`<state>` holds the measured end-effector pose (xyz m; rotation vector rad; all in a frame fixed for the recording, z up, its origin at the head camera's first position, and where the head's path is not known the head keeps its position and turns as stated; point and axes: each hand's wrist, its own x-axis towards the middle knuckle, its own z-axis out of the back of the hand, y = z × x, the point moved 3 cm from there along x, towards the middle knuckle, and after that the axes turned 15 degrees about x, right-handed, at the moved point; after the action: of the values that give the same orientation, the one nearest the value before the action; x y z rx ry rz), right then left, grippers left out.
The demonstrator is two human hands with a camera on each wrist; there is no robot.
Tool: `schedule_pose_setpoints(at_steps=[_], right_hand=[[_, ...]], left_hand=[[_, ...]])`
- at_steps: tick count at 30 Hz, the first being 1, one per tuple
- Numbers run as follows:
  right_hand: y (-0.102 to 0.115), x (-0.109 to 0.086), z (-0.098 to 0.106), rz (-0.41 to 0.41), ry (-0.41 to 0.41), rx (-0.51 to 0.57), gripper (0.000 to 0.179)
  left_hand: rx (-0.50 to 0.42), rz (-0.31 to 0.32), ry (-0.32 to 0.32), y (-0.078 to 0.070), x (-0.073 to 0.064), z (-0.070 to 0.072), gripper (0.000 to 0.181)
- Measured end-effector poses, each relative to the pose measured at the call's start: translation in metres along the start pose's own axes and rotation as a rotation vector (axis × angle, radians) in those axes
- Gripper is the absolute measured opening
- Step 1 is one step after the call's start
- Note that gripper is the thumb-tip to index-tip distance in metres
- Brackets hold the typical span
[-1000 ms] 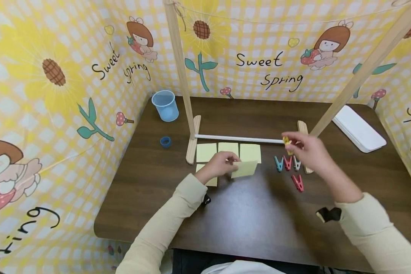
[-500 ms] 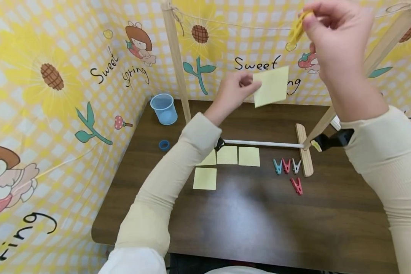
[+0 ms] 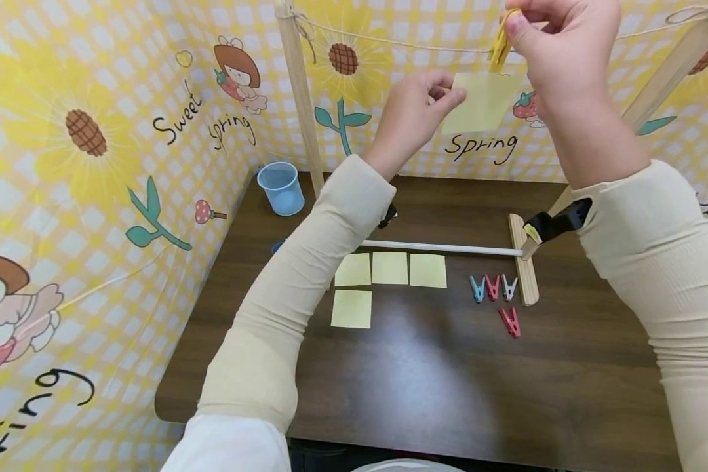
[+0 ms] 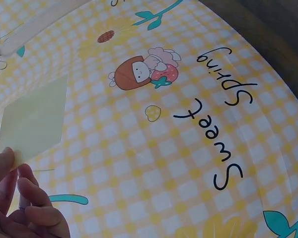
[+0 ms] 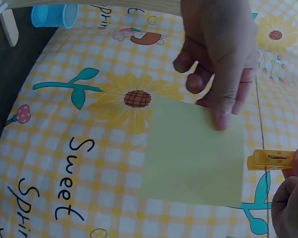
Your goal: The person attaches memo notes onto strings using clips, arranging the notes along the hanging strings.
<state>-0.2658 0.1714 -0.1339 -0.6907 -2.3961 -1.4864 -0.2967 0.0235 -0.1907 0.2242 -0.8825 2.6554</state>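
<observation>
My left hand (image 3: 415,118) pinches a pale yellow sticky note (image 3: 480,105) by its left edge, just below the string (image 3: 389,42). In the right wrist view the thumb lies over a top corner of that note (image 5: 193,158). My right hand (image 3: 569,59) holds a yellow clothespin (image 3: 500,47) between thumb and fingers, its tip pointing down at the note's top edge. Seen from the right wrist, the clothespin (image 5: 268,159) overlaps the string, with a small gap between its end and the note.
The string is tied between two wooden posts (image 3: 299,92). Below, several sticky notes (image 3: 390,268) lie on the dark table (image 3: 448,387). Right of them are blue, white and red clothespins (image 3: 510,323). A blue cup (image 3: 281,190) stands at the back left, near a white rod (image 3: 442,248).
Both hands have risen from the table to the string, carrying the sticky note and the yellow clothespin. In the last half second the note moved up and the clothespin came closer to it.
</observation>
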Motion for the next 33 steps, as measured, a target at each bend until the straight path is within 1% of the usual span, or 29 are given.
schedule_pose_setpoints(at_steps=[2, 7, 10, 13, 17, 19, 21, 23, 26, 28, 29, 31, 32, 33], right_hand=[[-0.003, 0.0, 0.002, -0.016, 0.008, -0.006, 0.002], [-0.007, -0.002, 0.006, -0.04, 0.022, -0.037, 0.004], [-0.007, -0.004, 0.007, -0.087, 0.034, -0.081, 0.009], [-0.007, -0.006, 0.007, -0.154, 0.054, -0.11, 0.017], [-0.006, -0.008, 0.009, -0.232, 0.082, -0.08, 0.028], [-0.006, -0.009, 0.01, -0.255, 0.102, -0.053, 0.036], [-0.006, -0.01, 0.011, -0.26, 0.13, -0.023, 0.042], [-0.004, -0.012, 0.012, -0.257, 0.149, -0.028, 0.048], [0.0, -0.019, 0.018, -0.194, 0.177, -0.066, 0.054], [0.001, -0.027, 0.028, -0.112, 0.17, -0.085, 0.052], [0.0, -0.033, 0.035, -0.063, 0.168, -0.089, 0.05], [-0.006, -0.044, 0.055, 0.04, 0.148, -0.126, 0.043], [-0.011, -0.05, 0.067, 0.078, 0.136, -0.164, 0.039], [-0.018, -0.057, 0.08, 0.102, 0.126, -0.233, 0.035]], left_hand=[[-0.002, 0.012, -0.006, -0.001, 0.001, 0.001, 0.033], [-0.028, 0.012, -0.021, -0.002, 0.001, 0.001, 0.03], [-0.061, 0.013, -0.035, -0.003, 0.0, 0.001, 0.027], [-0.09, 0.01, -0.048, -0.003, -0.001, 0.0, 0.024], [-0.119, 0.004, -0.055, -0.002, -0.002, -0.001, 0.023], [-0.132, 0.0, -0.061, -0.002, -0.002, -0.001, 0.023], [-0.144, -0.006, -0.073, -0.001, -0.002, -0.002, 0.026], [-0.17, -0.005, -0.081, 0.002, -0.004, -0.003, 0.032], [-0.21, -0.012, -0.11, 0.011, -0.01, -0.004, 0.039], [-0.208, -0.016, -0.14, 0.022, -0.019, -0.006, 0.04], [-0.189, -0.015, -0.155, 0.029, -0.025, -0.007, 0.04], [-0.103, 0.017, -0.171, 0.045, -0.041, -0.012, 0.038], [-0.05, 0.033, -0.168, 0.055, -0.051, -0.016, 0.034], [0.017, 0.053, -0.148, 0.066, -0.061, -0.021, 0.032]])
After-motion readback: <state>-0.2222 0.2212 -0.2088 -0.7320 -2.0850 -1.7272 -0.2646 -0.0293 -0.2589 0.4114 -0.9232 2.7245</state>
